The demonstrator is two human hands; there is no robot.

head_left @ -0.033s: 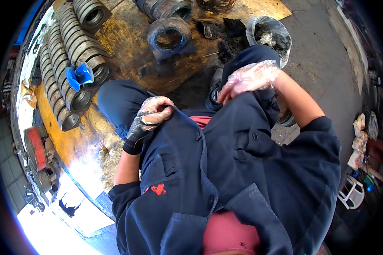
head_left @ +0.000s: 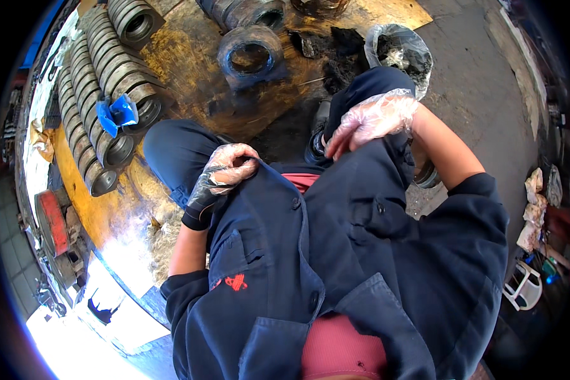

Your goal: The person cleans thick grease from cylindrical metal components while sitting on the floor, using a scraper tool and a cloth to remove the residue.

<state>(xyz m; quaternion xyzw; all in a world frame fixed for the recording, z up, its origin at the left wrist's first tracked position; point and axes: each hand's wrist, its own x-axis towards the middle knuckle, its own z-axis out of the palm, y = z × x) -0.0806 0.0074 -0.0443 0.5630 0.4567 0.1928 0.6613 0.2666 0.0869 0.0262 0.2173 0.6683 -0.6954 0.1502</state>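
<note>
Okay, so the dark jacket [head_left: 266,253] takes up most of the view, worn by the person. Its front edge makes the long line here, running from the chest out toward the knees, with the far end at the left hand [head_left: 230,168]. Past the knees there's a stained yellow board [head_left: 196,69], with rows of metal rings [head_left: 123,69] lined up on the left and a clear bag [head_left: 418,54] of dark grimy stuff off to the right. One lone ring [head_left: 250,80] sits out ahead, well apart from both hands.

Down to the hands, both in thin clear gloves. Left one's nearer that front edge: fingers curled, looks like they're pinching the cloth, which lies just right of the grip. Right hand [head_left: 377,120] is draped by the right knee, fingers bent loosely; can't tell if it's got any fabric. Smallest bit: a blue scrap [head_left: 117,114] on the rows.
</note>
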